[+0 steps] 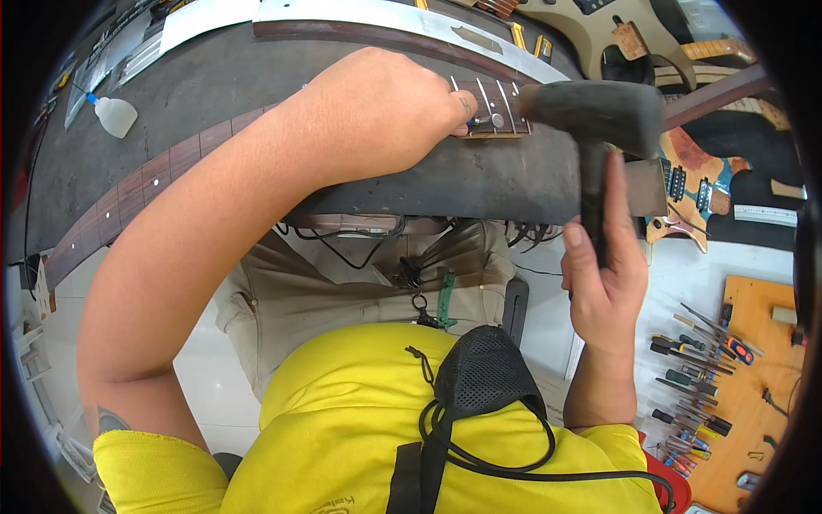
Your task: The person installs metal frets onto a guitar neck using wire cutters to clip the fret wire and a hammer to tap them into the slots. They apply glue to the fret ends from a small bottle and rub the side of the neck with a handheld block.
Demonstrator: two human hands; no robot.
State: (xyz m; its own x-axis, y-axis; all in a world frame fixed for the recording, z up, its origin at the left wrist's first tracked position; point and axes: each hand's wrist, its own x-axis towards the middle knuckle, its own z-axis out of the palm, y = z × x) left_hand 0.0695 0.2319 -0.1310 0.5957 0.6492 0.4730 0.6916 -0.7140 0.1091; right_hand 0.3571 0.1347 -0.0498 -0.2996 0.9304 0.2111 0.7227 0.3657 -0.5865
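Note:
My left hand [385,116] is curled over a dark wooden guitar fretboard [505,107] on the dark bench, its thumb beside a small round metal piece [497,121]; what its fingers grip is mostly hidden, with a bit of blue showing. Metal frets cross the fretboard. My right hand [605,274] grips the handle of a dark mallet [612,116], index finger along the handle, with the slightly blurred head just right of the fretboard's end. The inlaid fretboard continues left [154,182] behind my forearm.
A multicoloured guitar body [692,154] and cream guitar bodies [591,26] lie at the right and back. A long metal straightedge [360,21] lies across the back, a small bottle [116,114] at the left. Files and screwdrivers [689,377] line an orange board [753,308] below right.

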